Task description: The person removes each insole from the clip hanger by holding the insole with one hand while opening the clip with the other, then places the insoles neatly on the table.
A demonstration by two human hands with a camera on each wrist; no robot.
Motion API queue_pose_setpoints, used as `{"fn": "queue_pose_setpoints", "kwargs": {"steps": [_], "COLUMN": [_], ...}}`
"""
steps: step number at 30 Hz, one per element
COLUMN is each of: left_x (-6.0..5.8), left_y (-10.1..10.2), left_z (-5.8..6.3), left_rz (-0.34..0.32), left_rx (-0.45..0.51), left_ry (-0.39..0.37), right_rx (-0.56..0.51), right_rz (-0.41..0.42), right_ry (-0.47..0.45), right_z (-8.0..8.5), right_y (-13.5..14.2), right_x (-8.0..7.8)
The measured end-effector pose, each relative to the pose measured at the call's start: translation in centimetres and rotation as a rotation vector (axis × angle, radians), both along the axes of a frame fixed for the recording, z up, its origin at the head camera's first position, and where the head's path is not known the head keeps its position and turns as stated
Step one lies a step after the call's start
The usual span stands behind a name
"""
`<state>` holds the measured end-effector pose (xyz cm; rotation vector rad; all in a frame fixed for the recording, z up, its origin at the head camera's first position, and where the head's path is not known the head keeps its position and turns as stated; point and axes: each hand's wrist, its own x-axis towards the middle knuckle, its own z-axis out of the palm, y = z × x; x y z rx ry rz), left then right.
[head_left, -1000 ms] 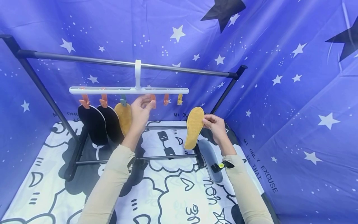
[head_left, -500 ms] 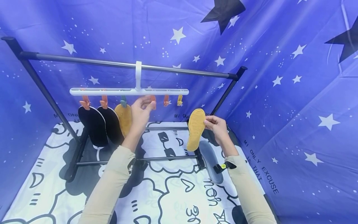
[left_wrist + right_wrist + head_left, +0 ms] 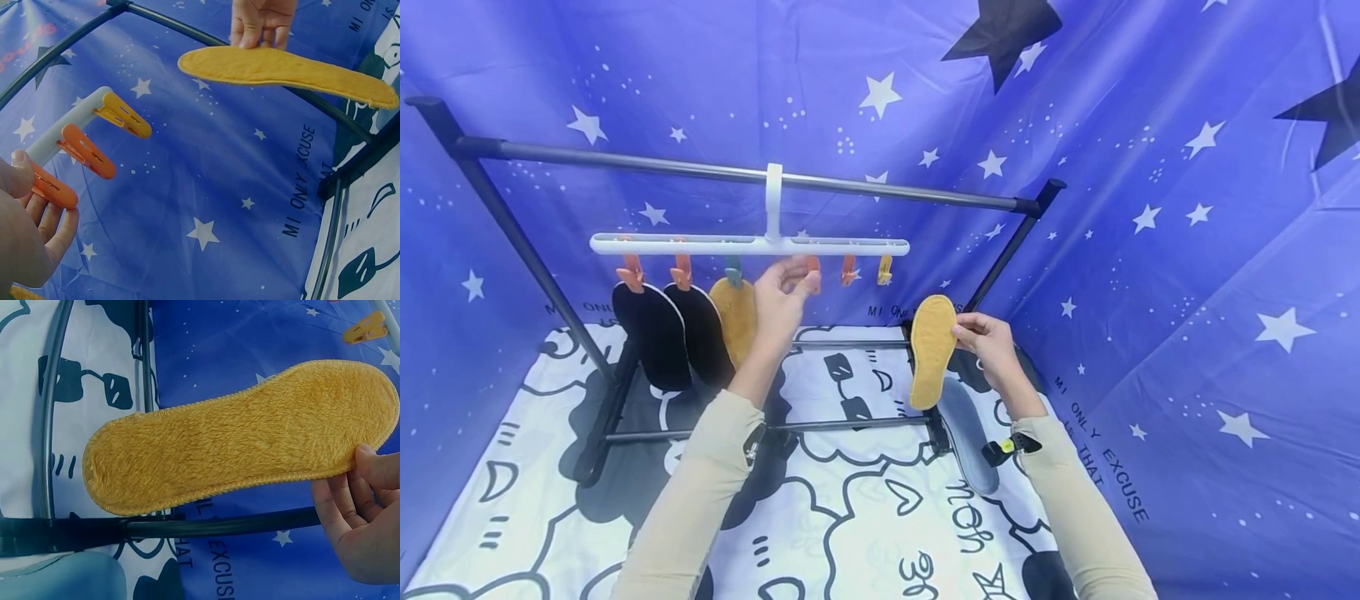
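Note:
My right hand (image 3: pixel 992 343) pinches a fuzzy yellow insole (image 3: pixel 934 352) by its edge near the wide end; in the right wrist view the insole (image 3: pixel 244 437) shows its plush face and stitched rim. Under the white clip hanger (image 3: pixel 820 246), my left hand (image 3: pixel 780 300) holds an orange clip (image 3: pixel 55 186) between thumb and fingers. No insole hangs from that clip. To its right hang another orange clip (image 3: pixel 848 270) and a yellow clip (image 3: pixel 885 270). Left of my hand, two black insoles (image 3: pixel 655 337) and a yellow insole (image 3: pixel 733 312) hang from clips, the yellow one partly behind my wrist.
The hanger hooks over the top bar (image 3: pixel 887 188) of a black metal rack. A grey-blue insole (image 3: pixel 967 442) lies by the rack's right foot, partly behind my right wrist. A patterned cloth (image 3: pixel 850 508) covers the surface, and blue star curtains (image 3: pixel 1105 275) enclose the sides.
My right hand has drifted slightly right and down with the yellow insole, which has turned a little more upright. My left hand stays at the orange clip.

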<state>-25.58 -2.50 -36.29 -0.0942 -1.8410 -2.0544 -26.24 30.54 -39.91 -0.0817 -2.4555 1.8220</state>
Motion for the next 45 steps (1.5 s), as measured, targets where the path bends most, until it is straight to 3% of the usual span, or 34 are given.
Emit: {"fn": "queue_pose_setpoints", "kwargs": {"steps": [23,45], "left_x": [-0.2,-0.2], "left_y": [-0.1,-0.2], "left_z": [0.0,-0.1], "left_rz": [-0.009,-0.011], "left_rx": [0.011,0.021], "left_ry": [0.008,0.012], "right_rx": [-0.004,0.140], "right_rz": [-0.004,-0.006], "right_ry": [-0.046,-0.146], "right_z": [0.4,0.6], "right_y": [1.6,3.5], "right_x": [0.3,1.1]}}
